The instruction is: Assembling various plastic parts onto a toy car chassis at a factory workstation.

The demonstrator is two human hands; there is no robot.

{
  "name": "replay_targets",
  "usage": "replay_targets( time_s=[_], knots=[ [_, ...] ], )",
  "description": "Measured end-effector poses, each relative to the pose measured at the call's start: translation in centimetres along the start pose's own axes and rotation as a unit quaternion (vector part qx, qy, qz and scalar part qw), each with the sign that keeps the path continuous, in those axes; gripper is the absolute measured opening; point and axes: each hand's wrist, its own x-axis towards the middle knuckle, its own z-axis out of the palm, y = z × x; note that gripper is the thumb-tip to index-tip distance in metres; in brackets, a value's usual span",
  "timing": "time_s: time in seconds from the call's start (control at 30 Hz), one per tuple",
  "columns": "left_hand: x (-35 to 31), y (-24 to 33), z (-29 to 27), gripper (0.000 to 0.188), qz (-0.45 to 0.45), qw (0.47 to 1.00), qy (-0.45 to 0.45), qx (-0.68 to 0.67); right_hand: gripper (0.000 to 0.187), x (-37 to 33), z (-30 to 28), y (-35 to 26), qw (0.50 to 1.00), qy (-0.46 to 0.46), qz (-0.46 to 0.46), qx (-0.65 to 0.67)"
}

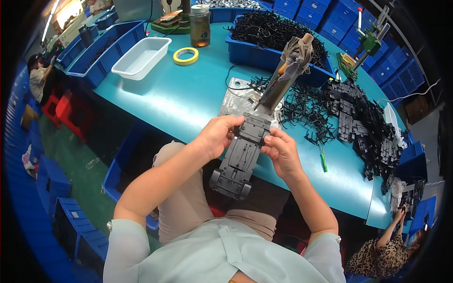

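Observation:
Between my two hands is a black plastic toy car chassis (241,153), tilted over the table's front edge, with two wheels on its near end. My left hand (219,135) grips its far left side, thumb on top. On the opposite side, my right hand (282,152) pinches the edge with thumb and fingers. The chassis's far end lies at a metal plate (230,104). A slanted tool with a cloth-wrapped top (297,54) rises just beyond; how it is mounted is hidden.
Loose black strip-like parts (306,115) and a heap of black chassis (351,120) lie rightward, near a green-handled tool (323,161). Behind stands a blue bin (245,53) of black parts. A white tray (141,59), yellow tape (186,56) and jar (200,30) stand far left.

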Motion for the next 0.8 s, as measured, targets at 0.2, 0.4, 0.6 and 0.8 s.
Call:
replay_targets(
  time_s=[0.2,0.4,0.6,0.8],
  knots=[
    [1.9,0.4,0.3,0.024,0.005,0.999,-0.034,-0.013,0.026,1.9,-1.5,0.3,1.0,-0.011,0.002,0.013],
    [2.2,0.7,0.2,0.025,0.009,0.997,-0.074,-0.023,0.032,2.1,-1.5,0.2,0.999,-0.045,-0.024,-0.003],
    [2.3,1.4,0.3,0.026,0.003,0.993,-0.112,-0.033,0.031,2.3,-1.2,0.0,0.998,-0.044,-0.047,0.006],
    [1.9,1.9,1.1,0.028,0.003,0.996,-0.084,-0.022,0.031,2.3,-1.5,0.3,0.998,-0.046,-0.048,0.005]
  ],
)
